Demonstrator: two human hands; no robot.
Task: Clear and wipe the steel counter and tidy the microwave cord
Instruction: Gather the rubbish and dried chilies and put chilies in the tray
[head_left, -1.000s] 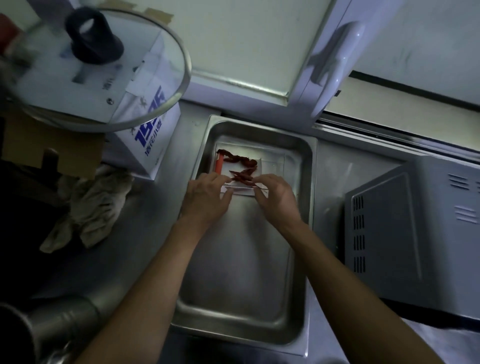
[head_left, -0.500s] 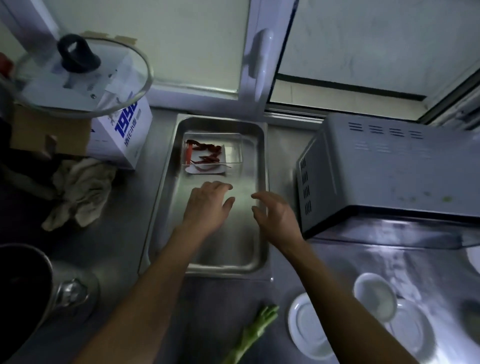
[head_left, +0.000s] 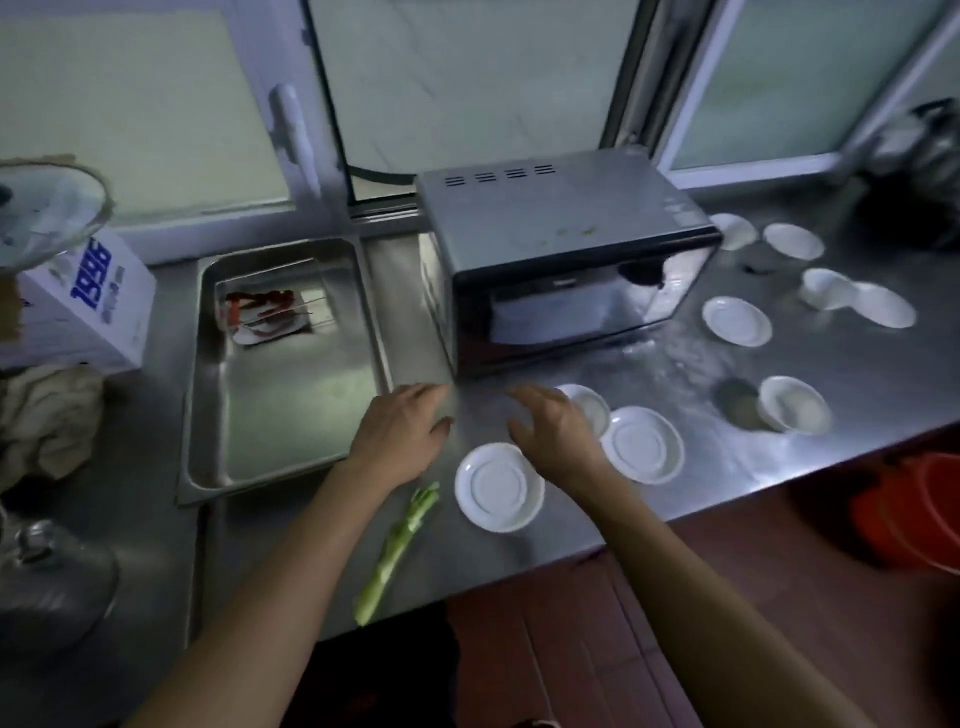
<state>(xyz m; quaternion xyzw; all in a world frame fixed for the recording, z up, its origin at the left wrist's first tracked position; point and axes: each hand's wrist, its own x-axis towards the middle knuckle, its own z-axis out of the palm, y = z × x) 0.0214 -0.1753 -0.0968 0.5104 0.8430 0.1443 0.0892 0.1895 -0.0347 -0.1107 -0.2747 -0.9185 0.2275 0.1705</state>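
Observation:
Both hands hover empty over the steel counter in front of the microwave. My left hand is at the near right corner of the steel tray, fingers relaxed. My right hand is spread above a small white bowl, between two white saucers. A clear box with red chillies lies at the tray's far end. A green vegetable stalk lies near the counter's front edge. A dark cord runs behind the microwave.
Several more white saucers and bowls are scattered right of the microwave. A white carton with a glass lid on it and a crumpled cloth sit at the left. An orange bucket stands below the counter's right edge.
Both hands let go of the chilli box at the tray's far end and drew back toward me and to the right, out of the tray. The view swung right, revealing the dishes.

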